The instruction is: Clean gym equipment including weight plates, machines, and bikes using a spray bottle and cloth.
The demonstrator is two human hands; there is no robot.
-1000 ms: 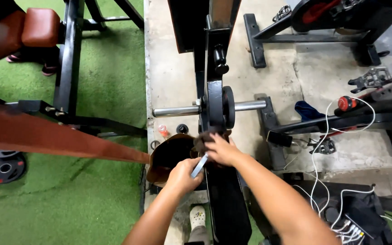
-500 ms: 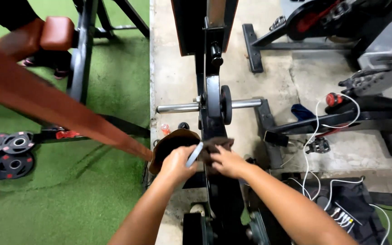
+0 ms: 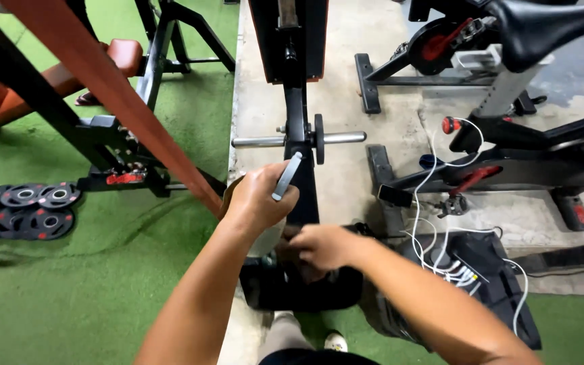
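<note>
Wrench sits clamped in your left hand, pointing toward 1 o'clock; your right hand grips the machine's black frame at 4 o'clock.

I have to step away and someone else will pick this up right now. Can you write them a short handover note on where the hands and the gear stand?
Left hand: closed around a flat grey metal tool, held above the black machine frame.
Right hand: lower down, fingers on a dark part at the base of the frame; what it grips is hidden.
Gear: the chrome bar runs across the frame with one black weight plate on its right side. Spare plates lie on the green turf to the left.
Done or left: cannot be told from this view.
</note>
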